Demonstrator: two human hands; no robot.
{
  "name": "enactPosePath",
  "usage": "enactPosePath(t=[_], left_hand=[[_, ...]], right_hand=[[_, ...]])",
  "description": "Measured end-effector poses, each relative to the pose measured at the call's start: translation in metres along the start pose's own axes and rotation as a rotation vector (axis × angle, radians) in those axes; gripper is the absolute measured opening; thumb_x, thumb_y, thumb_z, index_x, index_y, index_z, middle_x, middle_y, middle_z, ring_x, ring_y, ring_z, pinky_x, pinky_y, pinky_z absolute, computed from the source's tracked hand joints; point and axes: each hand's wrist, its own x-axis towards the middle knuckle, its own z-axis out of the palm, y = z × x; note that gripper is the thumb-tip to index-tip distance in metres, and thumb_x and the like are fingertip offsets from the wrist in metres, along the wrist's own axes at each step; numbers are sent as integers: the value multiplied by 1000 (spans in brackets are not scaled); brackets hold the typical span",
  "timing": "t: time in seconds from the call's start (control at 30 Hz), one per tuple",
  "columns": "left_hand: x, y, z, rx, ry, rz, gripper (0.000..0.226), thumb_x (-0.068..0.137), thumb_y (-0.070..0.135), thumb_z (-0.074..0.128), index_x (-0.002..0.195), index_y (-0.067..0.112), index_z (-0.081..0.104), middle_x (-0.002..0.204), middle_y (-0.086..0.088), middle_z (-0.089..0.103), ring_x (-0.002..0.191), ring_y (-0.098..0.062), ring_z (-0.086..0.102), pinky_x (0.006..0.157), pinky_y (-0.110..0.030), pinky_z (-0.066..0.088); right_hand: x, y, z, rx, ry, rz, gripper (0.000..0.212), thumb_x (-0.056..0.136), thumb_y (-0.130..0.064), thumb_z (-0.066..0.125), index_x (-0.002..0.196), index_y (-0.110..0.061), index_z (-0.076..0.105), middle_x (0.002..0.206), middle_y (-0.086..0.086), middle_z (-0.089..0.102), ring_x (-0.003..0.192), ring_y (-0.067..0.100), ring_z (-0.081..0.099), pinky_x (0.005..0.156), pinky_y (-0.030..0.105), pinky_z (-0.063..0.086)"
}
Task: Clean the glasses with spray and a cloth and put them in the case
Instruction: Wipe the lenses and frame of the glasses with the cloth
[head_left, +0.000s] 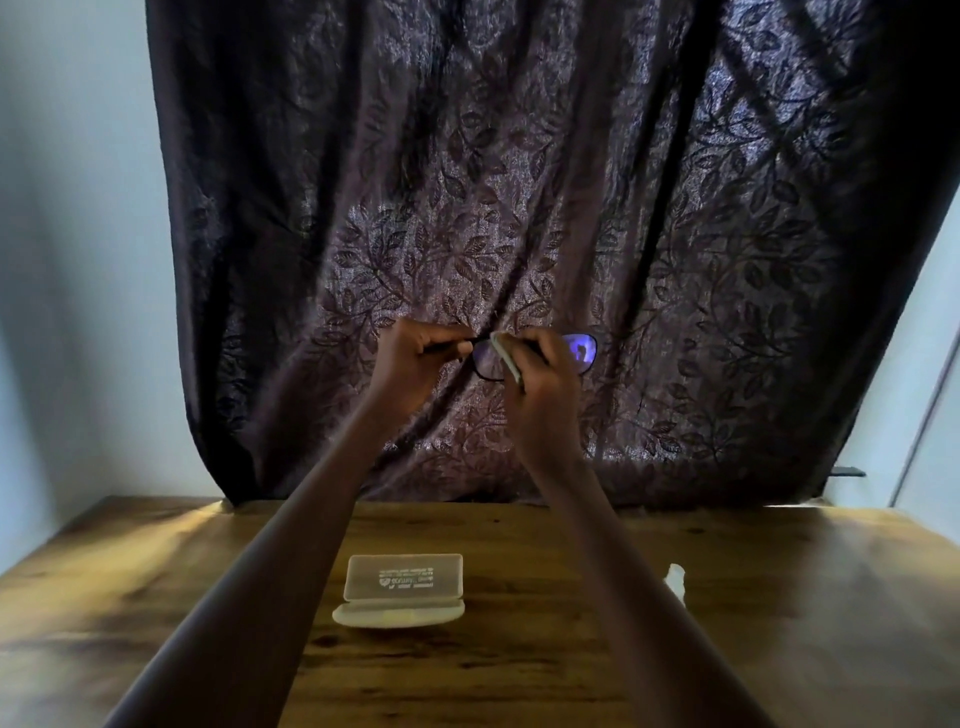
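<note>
High above the desk (779, 597), the glasses (582, 353) are held up in front of a dark, leaf-patterned curtain (519, 182). The left hand (421, 353) has its fingers curled round the frame's left end, gripping it. The right hand (545, 374) pinches a pale folded cloth (506, 358) against the left lens, and the other lens shows past the knuckles with a bluish glint. Below, between the forearms, the pale case (402, 587) lies open on the desk, its lid swung back toward the curtain. A small white thing (676, 577) sits just beside the right forearm, too blurred to identify.
</note>
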Motion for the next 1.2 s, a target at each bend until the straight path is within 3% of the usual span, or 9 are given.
enactPosePath(t=[0.1,0.23,0.37,0.53,0.7,0.83,0.93,1.1,1.2], left_hand=[[0,0,1,-1,-5,15,23,78,-4,61,100,-11,62,102,-28,65,91,-30,65,83,-40,53],[-3,-5,0,17,19,14,22,78,-2,62,99,-8,63,98,-23,67,84,-19,64,72,-14,51],[-1,-7,-2,6,33,-15,23,77,-4,63,99,-9,63,101,-26,66,88,-27,65,80,-37,54],[1,-1,1,-1,12,-5,23,78,-2,61,100,-9,62,102,-26,66,90,-29,66,83,-40,53],[-2,-4,0,8,49,-8,23,78,-1,62,101,-7,63,100,-24,67,86,-28,66,78,-37,54],[-3,-8,-5,23,51,-25,24,78,-1,63,101,-7,63,102,-24,66,89,-33,66,81,-40,53],[-2,-4,-4,24,59,1,23,77,-2,63,99,-9,63,101,-24,66,86,-24,65,75,-23,53],[-3,0,0,-17,25,9,22,76,-6,62,97,-12,62,99,-26,65,83,-17,62,69,-7,50],[-6,-4,-3,-14,24,13,22,77,-2,62,98,-9,63,99,-25,67,79,-20,64,73,-21,53]], right_hand=[[-9,-5,3,-2,-75,-62,25,72,11,62,96,15,65,89,27,64,82,38,63,74,30,51],[-29,6,-2,-11,-153,-70,32,66,14,63,98,14,64,87,27,63,79,40,63,69,40,57],[-18,13,-7,-17,-59,-2,30,68,17,67,98,14,65,88,27,63,80,39,62,71,35,53],[-1,0,-2,-13,-20,-21,24,73,11,60,96,15,65,86,29,63,80,40,62,70,33,54],[-27,2,0,15,-176,-67,28,71,12,60,99,14,64,89,29,63,80,40,62,67,44,57],[-20,9,-5,15,-97,5,32,68,20,63,100,14,64,87,26,62,79,38,61,70,32,51],[-4,6,-4,11,-17,24,28,70,20,62,97,16,64,87,27,62,81,39,61,73,27,46],[-6,-11,6,84,-72,-9,21,81,6,58,99,14,64,93,27,62,88,27,57,75,39,53],[-21,-8,5,53,-152,-52,24,76,10,60,99,14,64,93,28,63,85,34,61,74,39,55]])
